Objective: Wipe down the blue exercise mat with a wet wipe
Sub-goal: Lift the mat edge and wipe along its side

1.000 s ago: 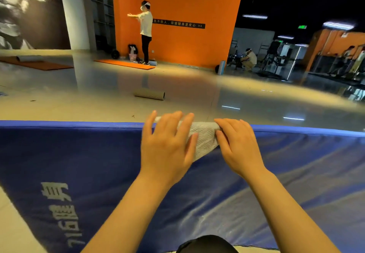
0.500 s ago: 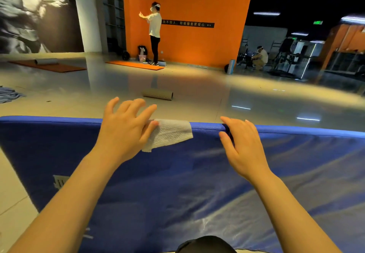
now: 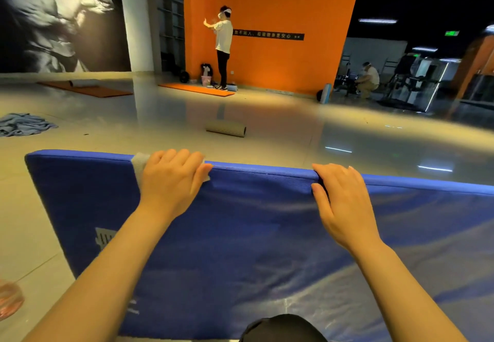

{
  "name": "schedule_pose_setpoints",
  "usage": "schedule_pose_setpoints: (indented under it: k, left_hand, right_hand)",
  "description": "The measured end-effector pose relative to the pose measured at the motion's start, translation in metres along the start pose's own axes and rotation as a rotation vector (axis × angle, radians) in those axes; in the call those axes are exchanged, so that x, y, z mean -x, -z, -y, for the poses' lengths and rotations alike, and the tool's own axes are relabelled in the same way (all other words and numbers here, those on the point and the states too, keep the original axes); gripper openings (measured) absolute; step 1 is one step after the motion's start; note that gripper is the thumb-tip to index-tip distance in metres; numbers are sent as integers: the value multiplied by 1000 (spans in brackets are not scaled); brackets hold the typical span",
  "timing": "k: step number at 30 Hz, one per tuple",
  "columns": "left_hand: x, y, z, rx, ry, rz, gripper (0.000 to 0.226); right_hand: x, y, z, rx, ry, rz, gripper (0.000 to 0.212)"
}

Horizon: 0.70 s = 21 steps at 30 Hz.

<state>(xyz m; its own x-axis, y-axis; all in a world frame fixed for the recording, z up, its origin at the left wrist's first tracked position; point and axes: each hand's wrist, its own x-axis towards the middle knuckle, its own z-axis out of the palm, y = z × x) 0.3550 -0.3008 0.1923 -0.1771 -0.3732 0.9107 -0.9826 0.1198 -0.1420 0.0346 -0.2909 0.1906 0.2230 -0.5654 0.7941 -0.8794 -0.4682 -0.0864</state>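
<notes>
At the blue mat's (image 3: pixel 240 234) far edge, left hand (image 3: pixel 171 181) presses the wipe (image 3: pixel 139 164) flat — right hand (image 3: pixel 344 202) rests fingers straight.

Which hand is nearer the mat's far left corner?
Left. The left hand presses the wet wipe on the blue exercise mat top edge near that corner; the right hand rests on the edge farther right.

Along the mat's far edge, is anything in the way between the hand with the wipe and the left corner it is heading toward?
Nothing visible. The left hand presses the wet wipe on the blue mat; the edge beyond to the corner is bare. The right hand rests on the opposite side.
</notes>
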Motion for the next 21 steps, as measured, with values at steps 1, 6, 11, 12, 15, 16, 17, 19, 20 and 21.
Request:
schedule_pose_setpoints:
  k: [1,6,11,12,15,16,17,19,20,21]
  left_hand:
    - [6,6,22,1,31,20,60]
    - [26,8,24,114,154,145,62]
    - [20,-7,-59,271,-5,153,61]
    - [17,-9,-74,301,-52,156,60]
    - [12,-10,-86,362,-98,133,55]
    - [13,-11,-77,349,-90,102,51]
    - [15,-12,-65,307,-69,65,48]
    - [24,-18,-30,188,7,4,46]
    - [29,-20,-9,135,57,-17,46]
    - [35,-20,10,95,121,-30,47]
  right_hand:
    - [-1,-3,3,5,-17,-22,36]
    - [-8,-14,18,4,-167,-60,35]
    - [-5,-14,19,11,-156,-38,34]
    - [-3,-13,17,14,-144,-32,36]
    - [0,-10,12,-20,-117,-14,40]
    - [2,-9,11,-31,-113,-11,41]
    - [4,-9,9,-39,-110,-16,41]
    - [7,-8,9,-41,-100,-35,40]
    - [8,-8,9,-39,-98,-43,39]
    - [8,-8,10,-38,-100,-48,38]
